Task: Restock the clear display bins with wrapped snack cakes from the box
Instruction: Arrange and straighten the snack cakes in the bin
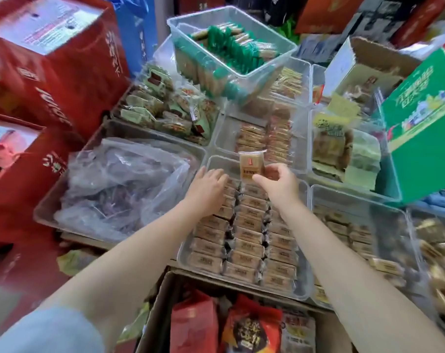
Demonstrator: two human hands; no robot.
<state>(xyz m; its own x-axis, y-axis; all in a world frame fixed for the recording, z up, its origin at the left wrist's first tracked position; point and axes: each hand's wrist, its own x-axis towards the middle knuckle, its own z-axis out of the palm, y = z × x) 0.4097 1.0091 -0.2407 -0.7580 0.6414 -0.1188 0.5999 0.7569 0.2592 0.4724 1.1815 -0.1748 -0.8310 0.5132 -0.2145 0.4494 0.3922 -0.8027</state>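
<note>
A clear display bin (217,160) in front of me holds three rows of wrapped brown snack cakes (247,235). My right hand (280,186) pinches one wrapped cake (252,165) upright above the far end of the bin. My left hand (208,187) lies with straight fingers on the cakes of the left row at the far end. A cardboard box (165,296) at the bottom edge holds red snack bags (193,324), below my arms.
More clear bins surround this one: crumpled plastic bags (119,184) at left, brown cakes (343,225) at right, green-wrapped biscuits (231,47) in a raised bin behind. Red cartons (50,72) stand at left, a green carton (425,118) at right.
</note>
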